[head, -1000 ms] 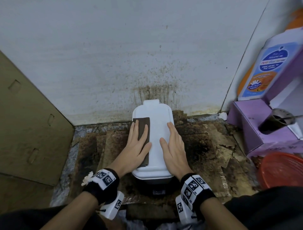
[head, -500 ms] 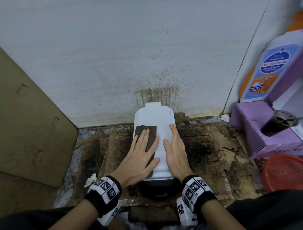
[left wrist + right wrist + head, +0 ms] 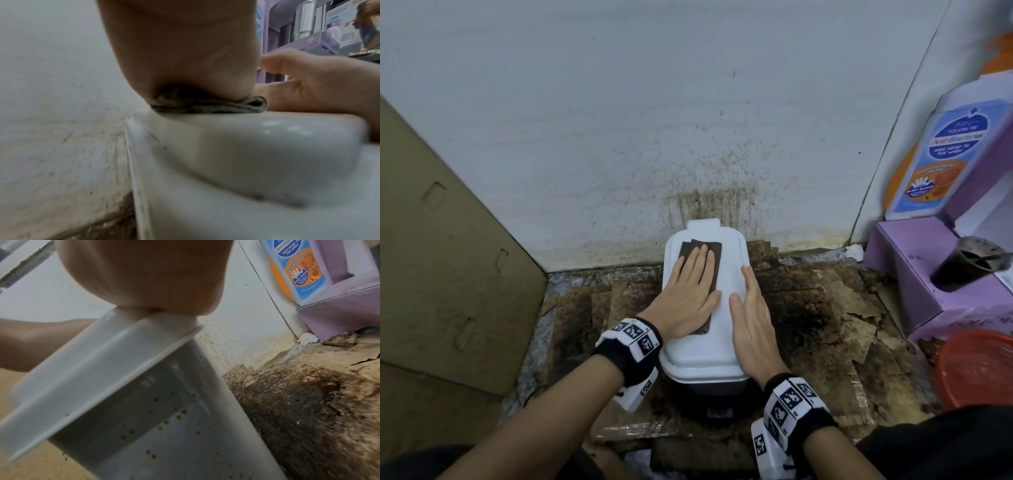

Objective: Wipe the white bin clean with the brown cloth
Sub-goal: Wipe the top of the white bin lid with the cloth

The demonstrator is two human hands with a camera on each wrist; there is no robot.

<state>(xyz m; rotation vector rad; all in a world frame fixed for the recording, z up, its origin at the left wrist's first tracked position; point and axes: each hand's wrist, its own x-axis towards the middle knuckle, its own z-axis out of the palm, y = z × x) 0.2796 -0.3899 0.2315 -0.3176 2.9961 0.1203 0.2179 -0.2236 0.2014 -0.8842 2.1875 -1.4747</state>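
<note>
Stained wall (image 3: 619, 120) backs the white bin (image 3: 726, 274), its far edge touching it. Floor (image 3: 825, 325) lies open on both sides. Our left hand (image 3: 685, 294) presses the brown cloth (image 3: 714, 253) flat on the lid's left half, fingers (image 3: 700, 260) straight; our right hand (image 3: 751, 318), fingers straight, rests along the right rim.

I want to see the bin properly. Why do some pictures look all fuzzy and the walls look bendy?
In the head view, the wide lens bends the wall edges, but the white bin, brown cloth, left hand and right hand look sharp. The left wrist view is smeared along the bin's side. The right wrist view blurs the palm, yet brown specks on the bin's side show.
</note>
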